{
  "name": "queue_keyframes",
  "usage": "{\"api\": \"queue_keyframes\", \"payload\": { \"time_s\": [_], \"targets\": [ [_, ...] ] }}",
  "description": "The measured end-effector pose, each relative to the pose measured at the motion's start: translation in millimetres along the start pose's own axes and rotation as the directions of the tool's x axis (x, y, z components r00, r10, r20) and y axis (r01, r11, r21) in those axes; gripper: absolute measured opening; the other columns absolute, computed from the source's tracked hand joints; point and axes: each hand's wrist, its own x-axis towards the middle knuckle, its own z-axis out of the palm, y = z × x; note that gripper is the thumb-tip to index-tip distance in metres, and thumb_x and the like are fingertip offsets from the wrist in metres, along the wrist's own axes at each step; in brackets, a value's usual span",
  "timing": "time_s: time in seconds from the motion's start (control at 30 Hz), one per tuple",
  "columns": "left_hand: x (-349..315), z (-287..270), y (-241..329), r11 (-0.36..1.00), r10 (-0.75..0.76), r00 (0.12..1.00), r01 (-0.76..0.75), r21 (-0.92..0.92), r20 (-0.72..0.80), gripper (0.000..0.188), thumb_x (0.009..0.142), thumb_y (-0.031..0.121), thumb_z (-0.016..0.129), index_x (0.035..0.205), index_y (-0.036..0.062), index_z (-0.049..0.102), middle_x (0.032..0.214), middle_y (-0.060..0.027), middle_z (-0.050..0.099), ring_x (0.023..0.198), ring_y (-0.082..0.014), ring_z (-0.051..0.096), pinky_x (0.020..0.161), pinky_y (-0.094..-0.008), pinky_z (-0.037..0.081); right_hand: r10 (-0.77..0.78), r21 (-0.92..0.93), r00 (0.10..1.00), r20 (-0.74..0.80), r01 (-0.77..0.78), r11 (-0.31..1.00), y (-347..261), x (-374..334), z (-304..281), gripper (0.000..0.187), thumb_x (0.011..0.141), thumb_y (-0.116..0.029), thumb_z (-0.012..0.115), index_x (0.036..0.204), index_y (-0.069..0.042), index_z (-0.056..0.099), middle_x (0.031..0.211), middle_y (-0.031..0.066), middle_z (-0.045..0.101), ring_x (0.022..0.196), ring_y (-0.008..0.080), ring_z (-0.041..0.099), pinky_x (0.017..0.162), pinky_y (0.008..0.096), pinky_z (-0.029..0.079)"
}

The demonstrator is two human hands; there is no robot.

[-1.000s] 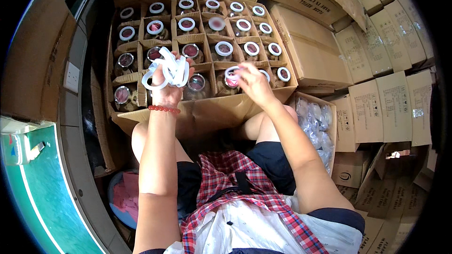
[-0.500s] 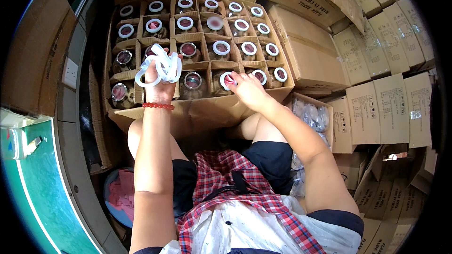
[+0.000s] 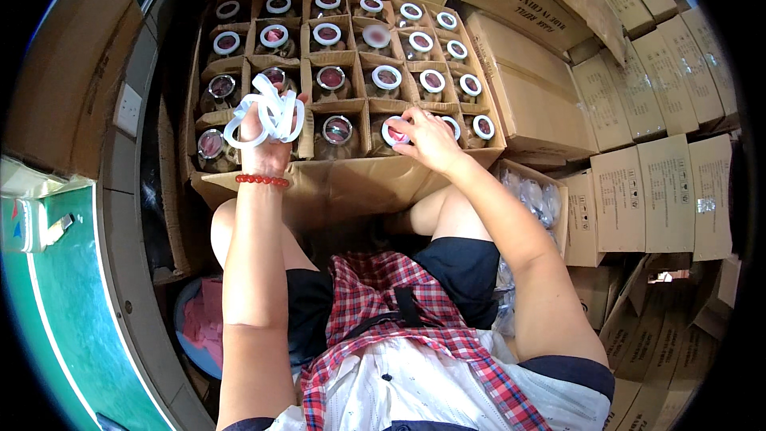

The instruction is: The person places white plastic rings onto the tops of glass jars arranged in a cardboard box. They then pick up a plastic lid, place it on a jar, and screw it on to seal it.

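Note:
A large cardboard carton (image 3: 275, 183) with dividers stands before me, a glass flask in each visible cell. Several loose white plastic rings (image 3: 271, 116) rest in my left hand (image 3: 267, 152), palm up over the front rows. My right hand (image 3: 432, 142) is at the front row, its thumb and fingers on the white ring (image 3: 394, 131) round the mouth of a flask. Most other flasks carry such rings. A front-row flask (image 3: 336, 132) between my hands has a bare glass rim, like some at the left. My right hand partly hides the neighbouring flask.
Sealed cartons (image 3: 622, 199) are stacked at the right. An open box (image 3: 562, 215) of plastic-wrapped pieces stands beside my right knee. A blue basin (image 3: 185, 343) with pink pieces sits at lower left, near a green tabletop (image 3: 76, 303).
The view has shifted slightly, so the carton appears a little further right. My right fingers remain at the same flask's ring, spread a little differently. My left hand still holds the loose rings.

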Motion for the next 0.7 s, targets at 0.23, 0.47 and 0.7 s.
{"api": "queue_keyframes", "payload": {
  "time_s": [0.23, 0.47, 0.7],
  "targets": [
    [-15, 9, 21, 0.993, -0.117, 0.984, 0.12, 0.012, -0.134, 0.029, 0.089, 0.024, 0.051, 0.104, -0.0005, 0.057, 0.093, -0.0154, 0.064, 0.089, -0.0323, 0.065, 0.068, -0.036, 0.059, 0.022, -0.04, 0.997, -0.071, -0.025, 0.999, 9, -8, 0, 0.04, 0.077, -0.028, 0.071, 0.11, -0.007, 0.061, 0.109, 0.008, 0.061, 0.098, 0.0285, 0.058, 0.084, 0.0385, 0.047],
    [-21, 7, 10, 0.993, -0.109, 0.986, 0.113, 0.023, -0.126, 0.031, 0.092, 0.03, 0.051, 0.107, 0.0032, 0.056, 0.099, -0.0126, 0.064, 0.093, -0.0273, 0.065, 0.072, -0.0373, 0.057, 0.039, 0.625, 0.992, -0.121, 0.046, 0.78, -86, 37, -25, 0.039, 0.085, -0.025, 0.068, 0.115, -0.002, 0.058, 0.104, 0.0075, 0.063, 0.084, 0.0155, 0.064, 0.067, 0.027, 0.049],
    [-24, 12, 16, 0.995, -0.094, 0.973, 0.101, 0.025, -0.213, 0.037, 0.091, 0.033, 0.051, 0.107, 0.0003, 0.056, 0.1, -0.0142, 0.065, 0.092, -0.0277, 0.064, 0.081, -0.044, 0.055, 0.08, 0.954, 0.954, 0.29, -0.281, -0.105, -117, 77, -9, 0.027, 0.091, -0.015, 0.06, 0.114, -0.001, 0.058, 0.096, 0.0047, 0.064, 0.077, 0.0083, 0.061, 0.057, 0.0193, 0.05]
  ]
}}
